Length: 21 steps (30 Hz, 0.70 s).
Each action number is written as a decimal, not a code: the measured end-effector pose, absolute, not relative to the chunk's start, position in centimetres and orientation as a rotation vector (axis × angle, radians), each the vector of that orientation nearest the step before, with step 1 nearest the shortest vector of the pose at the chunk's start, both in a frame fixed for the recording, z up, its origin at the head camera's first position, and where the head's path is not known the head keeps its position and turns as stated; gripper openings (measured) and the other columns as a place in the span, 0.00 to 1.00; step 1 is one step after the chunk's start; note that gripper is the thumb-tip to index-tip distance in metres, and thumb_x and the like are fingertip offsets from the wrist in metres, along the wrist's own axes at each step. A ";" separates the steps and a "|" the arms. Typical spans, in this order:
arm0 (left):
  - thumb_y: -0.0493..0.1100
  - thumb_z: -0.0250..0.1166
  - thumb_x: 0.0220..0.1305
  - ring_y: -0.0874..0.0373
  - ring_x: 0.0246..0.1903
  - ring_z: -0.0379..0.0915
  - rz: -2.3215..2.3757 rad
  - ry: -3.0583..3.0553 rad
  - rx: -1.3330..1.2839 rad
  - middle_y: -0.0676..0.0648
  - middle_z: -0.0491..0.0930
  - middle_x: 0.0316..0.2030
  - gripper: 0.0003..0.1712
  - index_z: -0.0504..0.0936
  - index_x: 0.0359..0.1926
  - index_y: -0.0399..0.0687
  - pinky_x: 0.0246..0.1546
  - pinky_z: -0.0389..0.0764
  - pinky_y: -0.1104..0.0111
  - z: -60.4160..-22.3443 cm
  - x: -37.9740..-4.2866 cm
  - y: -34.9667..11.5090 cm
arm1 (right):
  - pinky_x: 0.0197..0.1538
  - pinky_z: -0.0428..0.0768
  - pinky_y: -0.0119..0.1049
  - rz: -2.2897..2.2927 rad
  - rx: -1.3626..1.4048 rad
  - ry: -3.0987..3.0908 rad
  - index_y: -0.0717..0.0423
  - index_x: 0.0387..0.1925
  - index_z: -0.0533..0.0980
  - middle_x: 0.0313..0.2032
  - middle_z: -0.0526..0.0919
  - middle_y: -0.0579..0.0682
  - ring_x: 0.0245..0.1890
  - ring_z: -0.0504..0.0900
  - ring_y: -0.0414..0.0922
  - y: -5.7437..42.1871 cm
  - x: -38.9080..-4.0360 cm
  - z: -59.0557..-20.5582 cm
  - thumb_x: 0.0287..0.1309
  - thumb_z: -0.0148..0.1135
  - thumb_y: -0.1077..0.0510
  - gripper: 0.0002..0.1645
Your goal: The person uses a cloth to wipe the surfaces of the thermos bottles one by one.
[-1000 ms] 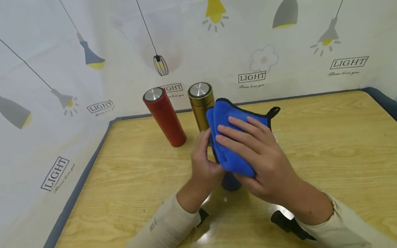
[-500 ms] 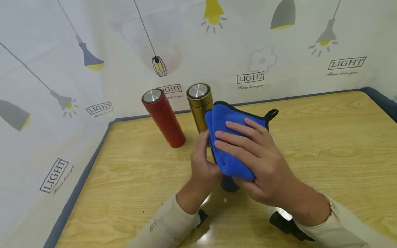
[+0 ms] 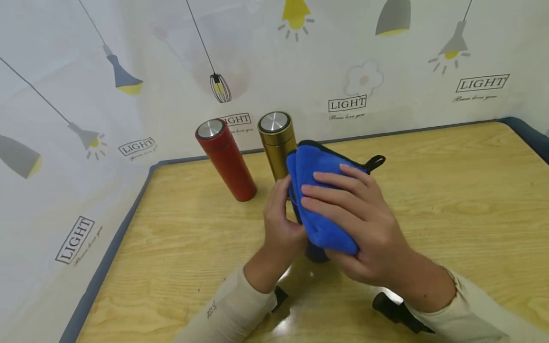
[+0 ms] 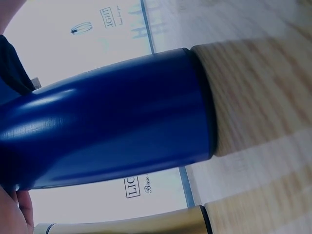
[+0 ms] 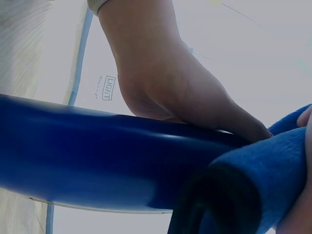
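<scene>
A blue vacuum flask (image 4: 112,117) stands upright on the table; in the head view the cloth and hands hide most of it. My left hand (image 3: 280,224) grips it from the left side, its thumb seen along the flask in the right wrist view. With my right hand (image 3: 364,224) I hold a folded blue towel (image 3: 315,157) against the flask's upper part, fingers spread over the fabric. Black trim and a hanging loop (image 3: 375,162) edge the towel. The flask's lid is covered.
Behind the hands stand a red flask (image 3: 227,162) and a gold flask (image 3: 276,138), both with silver lids. The wooden table (image 3: 450,200) meets a lamp-printed wall covering (image 3: 386,57). Black straps (image 3: 396,309) hang at the wrists.
My right hand and the towel have slid slightly down along the flask. The left hand keeps its hold in place. The red and gold flasks have not moved.
</scene>
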<state>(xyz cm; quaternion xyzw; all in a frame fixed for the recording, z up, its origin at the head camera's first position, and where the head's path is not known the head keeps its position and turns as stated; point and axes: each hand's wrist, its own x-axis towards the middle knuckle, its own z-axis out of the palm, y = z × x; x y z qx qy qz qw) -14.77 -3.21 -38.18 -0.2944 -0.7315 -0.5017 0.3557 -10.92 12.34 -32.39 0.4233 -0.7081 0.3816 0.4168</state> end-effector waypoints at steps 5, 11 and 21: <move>0.56 0.63 0.67 0.45 0.44 0.78 -1.288 -1.903 -0.750 0.34 0.81 0.47 0.35 0.74 0.59 0.29 0.46 0.83 0.60 -38.1 -14.9 -3.2 | 0.71 0.64 0.55 0.917 1.010 -1.832 0.64 0.50 0.82 0.51 0.85 0.60 0.60 0.78 0.58 12.3 -10.8 -32.1 0.71 0.48 0.48 0.26; 0.67 0.55 0.69 0.45 0.48 0.78 -1.288 -1.943 -0.732 0.34 0.80 0.50 0.43 0.71 0.62 0.31 0.51 0.82 0.60 -38.1 -14.7 -3.1 | 0.70 0.65 0.56 0.993 0.932 -1.797 0.65 0.46 0.83 0.47 0.87 0.60 0.56 0.80 0.59 12.4 -10.8 -32.3 0.70 0.50 0.47 0.26; 0.65 0.57 0.68 0.45 0.46 0.78 -1.300 -1.919 -0.748 0.34 0.80 0.49 0.42 0.72 0.61 0.29 0.48 0.83 0.60 -38.3 -14.7 -3.2 | 0.70 0.66 0.54 1.019 1.008 -1.743 0.67 0.47 0.82 0.48 0.86 0.62 0.57 0.79 0.59 11.9 -10.9 -32.6 0.69 0.49 0.49 0.26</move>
